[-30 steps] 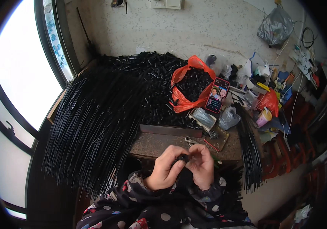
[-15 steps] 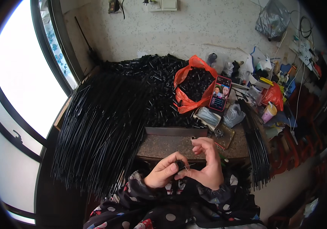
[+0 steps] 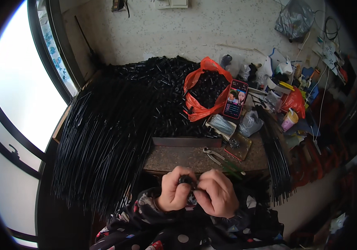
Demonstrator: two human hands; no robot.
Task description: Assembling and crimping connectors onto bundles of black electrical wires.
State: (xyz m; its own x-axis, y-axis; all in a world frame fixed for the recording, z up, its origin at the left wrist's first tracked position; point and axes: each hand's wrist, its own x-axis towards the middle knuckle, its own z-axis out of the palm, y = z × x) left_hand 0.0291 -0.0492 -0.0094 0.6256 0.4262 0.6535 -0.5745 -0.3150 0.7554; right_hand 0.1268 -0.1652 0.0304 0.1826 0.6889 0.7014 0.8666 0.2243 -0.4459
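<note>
My left hand point(image 3: 174, 189) is wrapped round a small black cylindrical part point(image 3: 185, 179), whose end shows between thumb and forefinger. My right hand point(image 3: 218, 193) is closed in a pinch against that part's right side. What sits between the right fingertips is hidden. Both hands meet in front of the bench's near edge, above my lap. Beyond my right hand, a pair of pincers point(image 3: 212, 154) with green handles lies on the bench point(image 3: 174, 156).
Long thin black rods point(image 3: 99, 146) overhang the bench at left; another bundle point(image 3: 276, 162) hangs at right. Behind are a heap of black tubular parts point(image 3: 161, 79), a red plastic bag point(image 3: 193, 110), a phone point(image 3: 235, 98), a box of thin metal pins point(image 3: 222, 125) and a cup point(image 3: 289, 120).
My right hand has come down and left, its raised fingers now curled in a pinch at the black part. The thin wire seen there is now hidden. The pincers have come into sight.
</note>
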